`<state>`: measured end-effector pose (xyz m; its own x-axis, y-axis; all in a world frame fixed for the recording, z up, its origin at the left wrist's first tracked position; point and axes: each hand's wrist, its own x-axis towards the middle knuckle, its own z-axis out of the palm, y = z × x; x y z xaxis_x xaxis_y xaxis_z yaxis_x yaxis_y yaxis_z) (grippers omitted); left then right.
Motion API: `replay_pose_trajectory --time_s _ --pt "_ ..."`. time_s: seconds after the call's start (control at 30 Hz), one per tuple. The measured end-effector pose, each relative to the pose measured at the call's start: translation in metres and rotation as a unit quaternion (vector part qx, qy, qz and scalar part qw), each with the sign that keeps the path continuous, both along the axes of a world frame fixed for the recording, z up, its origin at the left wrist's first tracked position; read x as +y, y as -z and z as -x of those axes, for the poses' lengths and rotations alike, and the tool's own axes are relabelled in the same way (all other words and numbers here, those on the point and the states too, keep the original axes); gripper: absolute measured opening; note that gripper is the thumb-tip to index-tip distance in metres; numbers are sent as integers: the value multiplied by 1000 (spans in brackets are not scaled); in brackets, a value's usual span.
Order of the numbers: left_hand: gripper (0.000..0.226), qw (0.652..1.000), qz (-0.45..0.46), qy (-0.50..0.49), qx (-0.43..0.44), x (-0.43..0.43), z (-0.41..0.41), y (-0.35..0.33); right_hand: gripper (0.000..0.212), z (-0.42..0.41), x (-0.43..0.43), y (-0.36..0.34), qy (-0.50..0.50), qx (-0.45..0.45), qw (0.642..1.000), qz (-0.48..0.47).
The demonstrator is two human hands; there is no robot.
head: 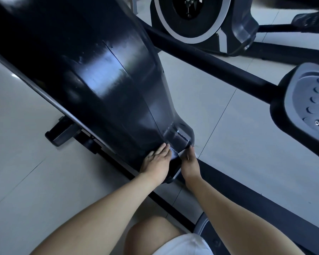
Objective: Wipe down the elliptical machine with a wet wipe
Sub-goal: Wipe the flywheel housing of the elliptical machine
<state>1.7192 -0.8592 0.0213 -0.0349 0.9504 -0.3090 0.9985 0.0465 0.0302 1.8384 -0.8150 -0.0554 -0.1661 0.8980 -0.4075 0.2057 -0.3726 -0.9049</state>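
Note:
The elliptical machine's glossy black housing [92,74] fills the upper left and narrows down to a low end near the floor. My left hand [157,162] lies flat on that low end with straight fingers. A small pale wet wipe [173,153] shows just beside its fingertips, pressed on the black surface. My right hand [190,162] touches the same end from the right side, fingers pointing up along the housing; whether it holds part of the wipe is hidden.
A grey studded foot pedal [307,105] on a black arm [210,59] sits at right. A flywheel with a silver ring [191,19] is at top. A black base rail [228,183] runs across the light tiled floor [26,144]. My knee [151,230] is below.

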Motion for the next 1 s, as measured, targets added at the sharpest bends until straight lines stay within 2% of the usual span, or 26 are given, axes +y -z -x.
replay_pose_trajectory --time_s 0.17,0.27,0.37,0.47,0.57,0.63,0.77,0.9,1.0 --pt "57 1000 6 -8 -2 6 -5 -3 39 16 28 -34 -29 63 996 -51" --pt "57 1000 8 -6 9 12 -4 -8 48 28 42 -46 -104 67 990 -72" --pt "56 999 2 15 28 18 -4 -8 56 16 41 -37 -121 59 988 -73" --pt "60 999 3 19 45 22 -8 -5 56 -6 31 -27 -97 17 993 -57" --pt "60 998 7 21 55 24 -13 -5 43 -14 32 -21 -18 28 999 -2" --pt "59 997 9 20 71 25 -14 -6 34 -9 42 -18 3 29 1000 1" --pt "69 988 13 34 148 34 -15 -13 46 7 71 -22 -3 14 1000 -17" --pt "60 981 1 45 191 53 -19 -22 36 23 97 -48 -57 78 995 -4" --pt "59 976 11 74 206 59 -16 -18 35 22 107 -47 -48 94 994 7"
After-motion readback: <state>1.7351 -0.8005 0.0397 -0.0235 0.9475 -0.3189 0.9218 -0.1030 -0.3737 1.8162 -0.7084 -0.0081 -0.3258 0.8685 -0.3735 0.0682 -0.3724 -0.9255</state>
